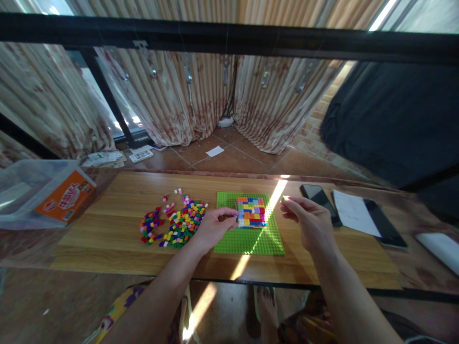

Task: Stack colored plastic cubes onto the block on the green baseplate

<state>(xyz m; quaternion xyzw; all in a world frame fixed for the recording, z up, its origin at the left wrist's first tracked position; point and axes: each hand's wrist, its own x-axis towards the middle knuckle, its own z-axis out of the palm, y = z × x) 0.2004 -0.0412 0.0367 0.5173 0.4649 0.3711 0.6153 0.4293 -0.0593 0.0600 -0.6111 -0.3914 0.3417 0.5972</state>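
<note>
A green studded baseplate (222, 243) lies on the wooden table, bearing a low block of many-coloured toy bricks (251, 211). My left hand (215, 227) is at the block's left edge, with thumb and forefinger curled together. What sits between those fingertips, if anything, is too small to make out. To the right of the baseplate, my right hand (311, 220) is raised and pinches a small green toy brick (283, 198). Left of the baseplate spreads a pile of loose toy bricks (184, 222) in mixed colours, partly behind my left hand.
A clear plastic bin (21, 191) with an orange label stands at the far left. On the right lie a black phone (317, 198), a white paper sheet (353, 212) and a dark flat device (385, 224). A strip of sunlight crosses the table. Curtains (172, 105) hang behind.
</note>
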